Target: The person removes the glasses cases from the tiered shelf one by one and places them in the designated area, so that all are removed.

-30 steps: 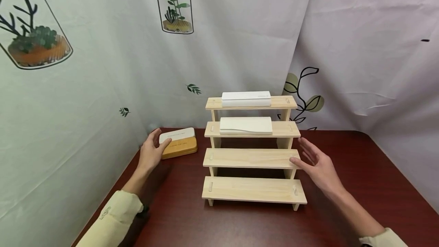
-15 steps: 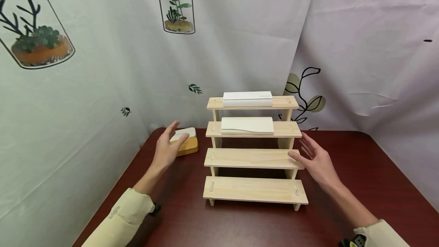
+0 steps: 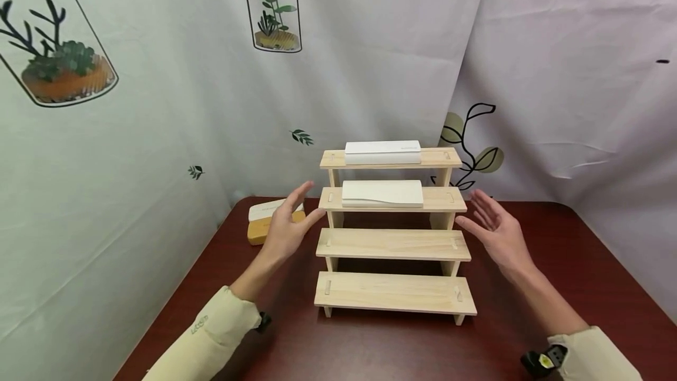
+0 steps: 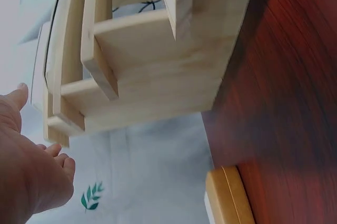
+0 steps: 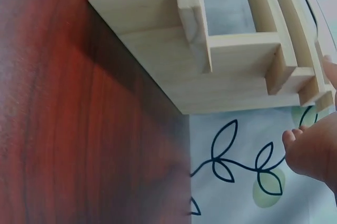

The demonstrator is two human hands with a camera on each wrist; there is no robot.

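Left hand: my left hand (image 3: 285,229) is open, fingers straight and spread, holding nothing, just beside the left end of the wooden step shelf (image 3: 392,244); I cannot tell if a fingertip touches the wood.
Right hand: my right hand (image 3: 497,233) is also open and holds nothing, palm turned to the right end of the shelf, near it but apart.
Hands together: they are well apart, with the shelf between them.
Step shelf: it stands on the dark red table (image 3: 370,346), in the middle, with four steps rising to the far side.
On the steps: one white box (image 3: 383,151) lies on the top step, a second white box (image 3: 382,193) on the step below.
Left of the shelf: a yellow case with white lid (image 3: 264,222) lies on the table, partly behind my left hand.
Behind: a curtain with plant drawings (image 3: 158,104).
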